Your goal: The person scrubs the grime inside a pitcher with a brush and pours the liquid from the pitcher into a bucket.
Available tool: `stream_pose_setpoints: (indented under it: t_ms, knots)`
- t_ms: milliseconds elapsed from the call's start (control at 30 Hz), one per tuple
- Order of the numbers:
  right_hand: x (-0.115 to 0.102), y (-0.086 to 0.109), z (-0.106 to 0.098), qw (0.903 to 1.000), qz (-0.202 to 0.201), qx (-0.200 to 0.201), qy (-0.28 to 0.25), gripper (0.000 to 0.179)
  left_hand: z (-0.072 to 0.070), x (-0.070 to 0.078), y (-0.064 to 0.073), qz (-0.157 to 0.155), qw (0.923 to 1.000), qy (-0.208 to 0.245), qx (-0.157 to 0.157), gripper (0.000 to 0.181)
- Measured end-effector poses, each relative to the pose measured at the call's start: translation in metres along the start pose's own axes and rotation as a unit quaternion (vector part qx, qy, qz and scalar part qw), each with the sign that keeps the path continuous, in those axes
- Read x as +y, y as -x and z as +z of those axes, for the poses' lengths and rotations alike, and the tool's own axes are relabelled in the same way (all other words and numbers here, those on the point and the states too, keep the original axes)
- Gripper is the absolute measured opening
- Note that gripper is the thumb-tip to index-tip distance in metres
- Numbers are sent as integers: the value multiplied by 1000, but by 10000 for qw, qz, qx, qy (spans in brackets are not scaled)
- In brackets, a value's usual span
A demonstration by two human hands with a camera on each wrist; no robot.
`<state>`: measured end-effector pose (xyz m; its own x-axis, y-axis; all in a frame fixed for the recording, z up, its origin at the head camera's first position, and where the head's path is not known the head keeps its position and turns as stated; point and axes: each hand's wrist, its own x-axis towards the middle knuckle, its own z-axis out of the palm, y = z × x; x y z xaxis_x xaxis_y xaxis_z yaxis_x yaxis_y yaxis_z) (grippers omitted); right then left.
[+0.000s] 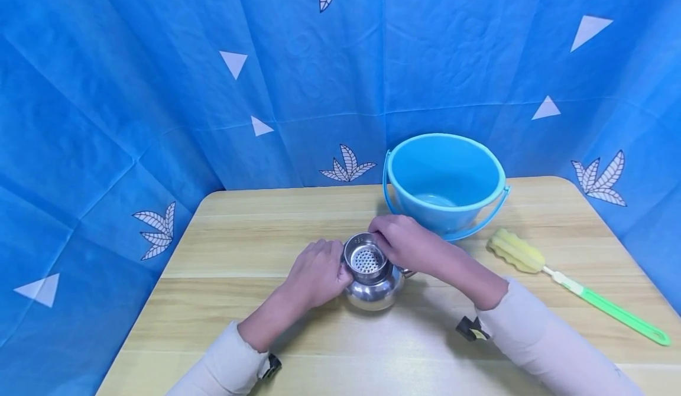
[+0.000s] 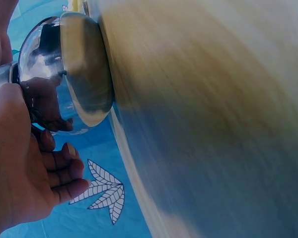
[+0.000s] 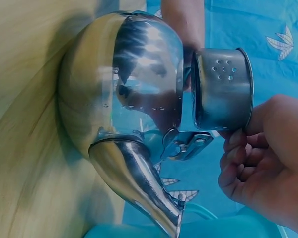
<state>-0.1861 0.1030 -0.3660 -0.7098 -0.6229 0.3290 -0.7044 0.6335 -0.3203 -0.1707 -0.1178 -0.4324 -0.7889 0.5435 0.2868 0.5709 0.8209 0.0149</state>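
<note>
A shiny stainless-steel teapot (image 1: 374, 297) stands upright on the table, its spout (image 3: 141, 173) showing in the right wrist view. Over its mouth is a metal strainer (image 1: 366, 260) with holes in its bottom and side; the right wrist view shows a narrow gap between strainer and teapot body. My right hand (image 1: 407, 241) pinches the strainer's rim between thumb and curled fingers. On the other side, my left hand (image 1: 317, 270) grips the teapot near its neck, thumb up and fingers curled below. Exactly what those fingers close on is partly hidden.
A light blue bucket (image 1: 446, 207) with its handle hanging down stands behind the right hand. To the right lies a yellow sponge brush (image 1: 516, 250) with a green handle (image 1: 622, 315). A blue patterned curtain (image 1: 298, 77) hangs behind the wooden table (image 1: 223, 254).
</note>
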Motion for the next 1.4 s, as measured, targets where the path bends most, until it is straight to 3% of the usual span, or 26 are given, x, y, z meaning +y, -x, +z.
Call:
stream_pose_setpoints:
  t_ms: [300,667,1200,1400]
  knots:
    - [-1,4,-8,9971,329,262,-632,10,0,0,1,39,10000,39,-64,28]
    - [-4,12,-14,9941,583,579,-712,11,0,-1,0,24,10000,-67,-11,27]
    - [0,30,-23,9897,444,1135,-747,9,3,-1,-1,19,9999,-85,78,25]
    - [3,42,-26,9885,579,1165,-770,7,3,0,-1,51,9999,-85,79,27]
